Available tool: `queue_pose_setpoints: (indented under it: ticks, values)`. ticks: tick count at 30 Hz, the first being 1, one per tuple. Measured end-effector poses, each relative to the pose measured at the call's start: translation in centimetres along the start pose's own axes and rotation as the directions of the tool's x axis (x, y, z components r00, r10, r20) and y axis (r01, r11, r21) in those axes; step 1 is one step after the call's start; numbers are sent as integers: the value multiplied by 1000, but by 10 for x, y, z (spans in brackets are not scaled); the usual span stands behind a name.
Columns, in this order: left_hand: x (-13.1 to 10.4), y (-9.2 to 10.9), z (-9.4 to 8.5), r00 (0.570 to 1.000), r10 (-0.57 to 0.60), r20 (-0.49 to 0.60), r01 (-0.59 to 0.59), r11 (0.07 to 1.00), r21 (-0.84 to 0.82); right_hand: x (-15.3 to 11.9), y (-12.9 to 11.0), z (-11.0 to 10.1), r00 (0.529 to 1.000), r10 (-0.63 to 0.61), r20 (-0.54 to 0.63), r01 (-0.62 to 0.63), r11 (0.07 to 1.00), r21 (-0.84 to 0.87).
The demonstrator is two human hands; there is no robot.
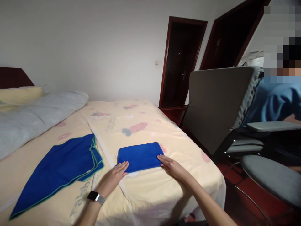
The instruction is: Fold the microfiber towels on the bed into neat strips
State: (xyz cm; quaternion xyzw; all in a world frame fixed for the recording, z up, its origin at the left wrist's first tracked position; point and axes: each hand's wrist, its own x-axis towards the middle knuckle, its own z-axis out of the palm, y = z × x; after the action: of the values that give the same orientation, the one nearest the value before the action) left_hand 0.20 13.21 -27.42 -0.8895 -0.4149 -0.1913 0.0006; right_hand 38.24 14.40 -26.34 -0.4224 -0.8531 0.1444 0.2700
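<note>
Pillows (35,116) upper left on bed (164,194) | loose blue cloth (58,169) lower left, spread flat | left hand (114,177) with watch (96,197), fingers flat and released, touching folded blue towel (139,156) at centre | right hand (172,168) flat, released, on towel's right edge | grey chair (216,103) right | seated person (275,100) far right

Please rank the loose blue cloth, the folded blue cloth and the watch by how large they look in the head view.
1. Loose blue cloth, spread on the bed left of the hands.
2. Folded blue cloth, with the left hand and right hand at its near corners.
3. Watch on the left wrist, smallest though nearest.
</note>
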Motion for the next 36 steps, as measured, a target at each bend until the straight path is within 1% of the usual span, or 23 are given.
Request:
queue_pose_setpoints:
  ticks: [4,6,8,10,13,15,17,19,22,25,27,29,31,34,36]
  values:
    - [-2,-1,-4,1000,-2,-26,2,1000,-16,0,0,-7,1000,13,22,-13,1000,3]
    - [0,3,-8,999,12,-51,-12,1000,12,7,-7,-7,1000,-5,27,6,999,-53]
    - [8,12,-13,995,52,-85,-47,997,64,17,-20,-3,998,-52,20,54,988,-145]
    - [18,24,-15,987,121,-110,-107,987,119,30,-38,9,992,-129,12,128,967,-222]
    - [34,38,-8,973,207,-104,-188,969,163,46,-65,35,968,-249,33,249,938,-241]
    - [39,38,0,974,211,-84,-197,968,156,51,-73,50,957,-285,47,288,931,-226]
    - [36,31,6,981,186,-44,-179,975,133,50,-71,57,958,-282,45,284,934,-218]
    - [27,19,8,989,146,2,-145,984,104,43,-59,52,967,-252,36,254,943,-214]
    - [9,3,2,996,85,26,-86,995,42,24,-28,31,986,-164,10,163,967,-196]
    - [-5,-3,-12,1000,5,10,-5,999,-37,4,0,9,999,-40,-10,38,989,-146]
    - [-11,-3,-21,998,-56,22,58,995,-84,-6,11,-1,1000,9,-9,-10,993,-116]
    - [-13,-2,-28,995,-98,36,101,989,-111,-9,11,-7,1000,12,-6,-13,994,-112]
    - [-12,0,-32,992,-122,22,124,986,-107,-6,4,-10,1000,-24,-5,23,989,-144]
    - [-8,2,-31,990,-133,-36,130,989,-68,3,-10,-10,996,-91,-14,86,971,-222]
    - [-5,4,-29,988,-137,-64,133,990,-54,9,-16,-7,994,-102,-23,94,964,-248]
